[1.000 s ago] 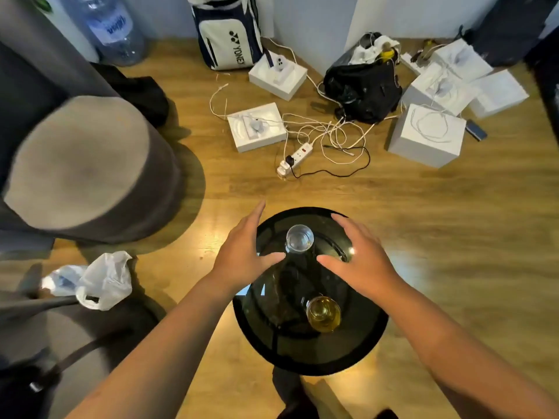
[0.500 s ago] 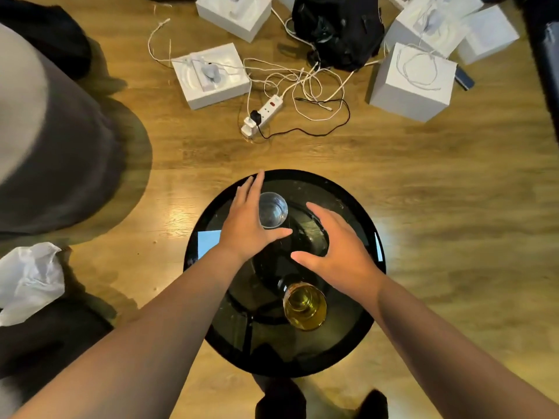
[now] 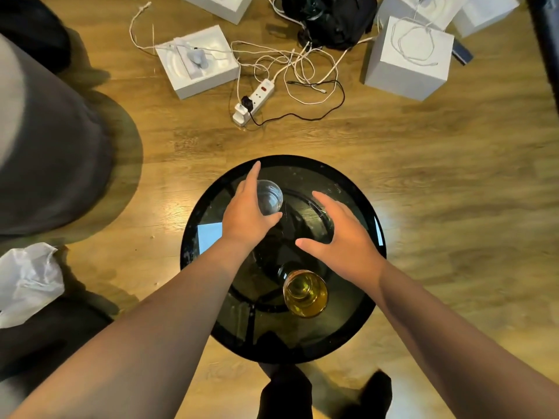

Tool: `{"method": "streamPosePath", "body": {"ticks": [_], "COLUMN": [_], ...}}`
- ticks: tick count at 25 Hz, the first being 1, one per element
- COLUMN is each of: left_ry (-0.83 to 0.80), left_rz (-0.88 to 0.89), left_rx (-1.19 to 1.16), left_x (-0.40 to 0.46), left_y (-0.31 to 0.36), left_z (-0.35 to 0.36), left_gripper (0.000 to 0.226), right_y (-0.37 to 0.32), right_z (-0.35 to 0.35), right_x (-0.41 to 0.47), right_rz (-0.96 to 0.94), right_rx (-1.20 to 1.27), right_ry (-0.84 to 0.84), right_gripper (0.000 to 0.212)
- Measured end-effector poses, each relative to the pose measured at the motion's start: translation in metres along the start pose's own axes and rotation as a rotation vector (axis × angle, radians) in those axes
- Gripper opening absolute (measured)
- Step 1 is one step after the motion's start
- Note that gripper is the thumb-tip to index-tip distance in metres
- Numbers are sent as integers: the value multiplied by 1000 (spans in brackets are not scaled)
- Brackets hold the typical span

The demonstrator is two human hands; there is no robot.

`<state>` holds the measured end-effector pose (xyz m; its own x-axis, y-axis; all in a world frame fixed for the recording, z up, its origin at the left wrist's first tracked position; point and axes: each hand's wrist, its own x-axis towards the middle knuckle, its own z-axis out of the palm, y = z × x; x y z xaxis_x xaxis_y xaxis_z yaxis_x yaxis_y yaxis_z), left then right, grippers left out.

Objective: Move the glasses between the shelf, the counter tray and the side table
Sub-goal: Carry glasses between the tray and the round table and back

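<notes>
Two glasses sit on the round black glass side table (image 3: 357,325): left hand (image 3: 245,216) wrapped on the clear glass (image 3: 270,197) near its far edge, right hand (image 3: 338,237) spread open and empty just beyond the amber glass (image 3: 305,293) at the near edge, so probably closing on that next.

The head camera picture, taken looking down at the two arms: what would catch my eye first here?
Probably the round black glass side table on the wooden floor, with both bare arms reaching over it. The left hand wraps a small clear drinking glass at the table's far side, while the right hand hovers open and empty. Nearer, an amber tinted glass stands alone.
</notes>
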<state>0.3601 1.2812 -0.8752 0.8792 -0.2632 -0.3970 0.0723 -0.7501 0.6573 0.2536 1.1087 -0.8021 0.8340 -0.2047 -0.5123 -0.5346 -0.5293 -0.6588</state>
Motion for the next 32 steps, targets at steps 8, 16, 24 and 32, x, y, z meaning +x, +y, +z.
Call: {"method": "streamPosePath", "body": {"ticks": [8, 16, 24, 32], "left_ry": [-15, -36, -18, -171], "left_rz": [118, 387, 610, 792], "left_rx": [-44, 60, 70, -39], "left_x": [-45, -106, -202, -331], "left_y": [68, 229, 379, 505], "left_z": [-59, -128, -148, -116], "left_gripper": [120, 119, 122, 126], "right_y": [-32, -105, -119, -80], "right_z": [-35, -140, -243, -359], "right_x": [-27, -92, -194, -354], "right_rz": [6, -46, -160, -153], "right_rx": [30, 164, 412, 477], "right_ry": [-4, 112, 323, 524], "right_gripper": [99, 113, 93, 82]}}
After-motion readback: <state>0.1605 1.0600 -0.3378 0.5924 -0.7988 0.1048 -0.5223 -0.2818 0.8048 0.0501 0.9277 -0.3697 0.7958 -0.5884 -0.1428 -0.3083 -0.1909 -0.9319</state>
